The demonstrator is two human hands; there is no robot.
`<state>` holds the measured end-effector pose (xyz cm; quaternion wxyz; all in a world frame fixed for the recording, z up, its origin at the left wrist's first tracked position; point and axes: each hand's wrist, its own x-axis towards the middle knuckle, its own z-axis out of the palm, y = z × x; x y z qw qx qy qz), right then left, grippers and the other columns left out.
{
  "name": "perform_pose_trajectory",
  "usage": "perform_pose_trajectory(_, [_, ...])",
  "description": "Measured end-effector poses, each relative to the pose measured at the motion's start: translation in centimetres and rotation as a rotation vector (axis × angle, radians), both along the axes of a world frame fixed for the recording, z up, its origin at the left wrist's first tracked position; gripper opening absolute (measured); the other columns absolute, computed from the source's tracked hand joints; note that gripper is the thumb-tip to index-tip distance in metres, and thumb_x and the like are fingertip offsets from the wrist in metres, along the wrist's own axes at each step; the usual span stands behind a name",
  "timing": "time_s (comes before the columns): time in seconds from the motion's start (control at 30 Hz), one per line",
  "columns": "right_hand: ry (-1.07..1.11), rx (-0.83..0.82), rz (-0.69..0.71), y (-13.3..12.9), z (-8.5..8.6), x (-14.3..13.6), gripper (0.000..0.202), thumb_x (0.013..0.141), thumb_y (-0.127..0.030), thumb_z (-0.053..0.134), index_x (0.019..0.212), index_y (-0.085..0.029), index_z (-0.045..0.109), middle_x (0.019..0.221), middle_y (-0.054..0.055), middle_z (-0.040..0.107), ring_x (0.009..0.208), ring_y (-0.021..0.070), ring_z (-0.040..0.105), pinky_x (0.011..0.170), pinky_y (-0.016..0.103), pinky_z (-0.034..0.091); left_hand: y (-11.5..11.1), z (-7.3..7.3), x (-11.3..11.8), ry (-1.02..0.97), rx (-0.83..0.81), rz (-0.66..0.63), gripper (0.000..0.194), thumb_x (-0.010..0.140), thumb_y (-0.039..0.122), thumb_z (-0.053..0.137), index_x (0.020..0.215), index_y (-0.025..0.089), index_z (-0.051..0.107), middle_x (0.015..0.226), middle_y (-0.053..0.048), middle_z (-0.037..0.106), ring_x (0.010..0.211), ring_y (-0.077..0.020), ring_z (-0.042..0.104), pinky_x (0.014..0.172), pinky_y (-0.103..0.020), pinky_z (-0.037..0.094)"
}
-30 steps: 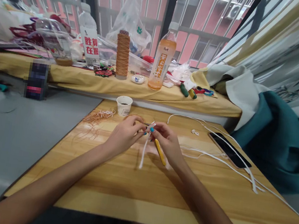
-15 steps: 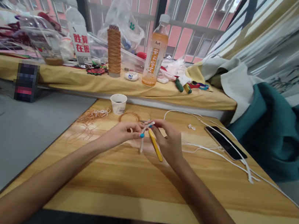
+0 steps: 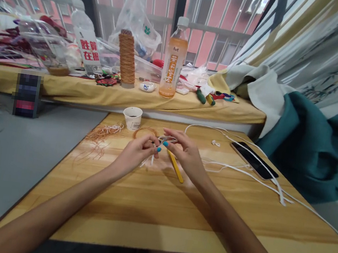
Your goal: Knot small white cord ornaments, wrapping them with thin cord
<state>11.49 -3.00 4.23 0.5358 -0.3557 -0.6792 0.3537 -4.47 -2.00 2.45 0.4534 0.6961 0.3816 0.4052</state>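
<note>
My left hand [image 3: 137,151] pinches a thin white cord [image 3: 152,159], whose loose ends hang below the fingers. My right hand [image 3: 187,154] grips another stretch of the same cord close by, thumb and fingers pressed together. Between the two hands the cord forms a small loop, partly covered by the fingertips. A yellow-handled tool [image 3: 175,168] lies on the table just under the right hand; its far end is hidden. Behind the left hand rests a coil of brown thread [image 3: 139,132].
On the wooden table [image 3: 132,205] are a paper cup [image 3: 132,119], brown thread scraps [image 3: 100,133], a phone [image 3: 255,161], white cables [image 3: 244,172] and a small white knot [image 3: 216,143]. A thread spool [image 3: 126,60] and a drink bottle [image 3: 173,64] stand on the ledge behind.
The cord has shifted slightly left and now loops between both hands, with two ends hanging on the left. My right hand's fingers have stretched leftward over it. The yellow-handled tool stays put.
</note>
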Motion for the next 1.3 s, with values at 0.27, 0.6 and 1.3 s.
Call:
perform_pose_trajectory(0.27, [0.497, -0.328, 0.080, 0.5, -0.5, -0.5, 0.020, 0.062, -0.024, 0.066, 0.081, -0.023, 0.067, 0.082, -0.001, 0.065, 0.081, 0.0116, 0.056, 0.084, 0.027, 0.037, -0.5, 0.5, 0.3, 0.039, -0.030, 0.075, 0.043, 0.074, 0.034, 0.051, 0.112, 0.016, 0.044, 0.057, 0.003, 0.059, 0.045, -0.0078, 0.042, 0.045, -0.019, 0.025])
perform_pose_trajectory(0.6, [0.490, -0.372, 0.054, 0.5, -2.0, -1.4, 0.020, 0.068, -0.034, 0.060, 0.082, -0.022, 0.067, 0.076, 0.000, 0.062, 0.075, 0.0108, 0.052, 0.070, 0.024, 0.036, 0.3, -0.1, 0.2, -0.019, -0.104, -0.033, 0.028, 0.071, 0.039, 0.053, 0.083, 0.013, 0.056, 0.055, 0.002, 0.054, 0.056, -0.0096, 0.047, 0.051, -0.019, 0.033])
perform_pose_trajectory(1.3, [0.503, -0.380, -0.066, 1.0, -1.0, 0.2, 0.021, 0.064, -0.036, 0.061, 0.074, -0.017, 0.066, 0.066, 0.000, 0.062, 0.048, 0.0043, 0.040, 0.046, 0.019, 0.030, -0.2, -0.8, 0.3, 0.314, -0.007, -0.186, 0.021, 0.076, 0.028, 0.045, 0.077, 0.015, 0.062, 0.067, 0.000, 0.058, 0.065, -0.0118, 0.051, 0.059, -0.021, 0.037])
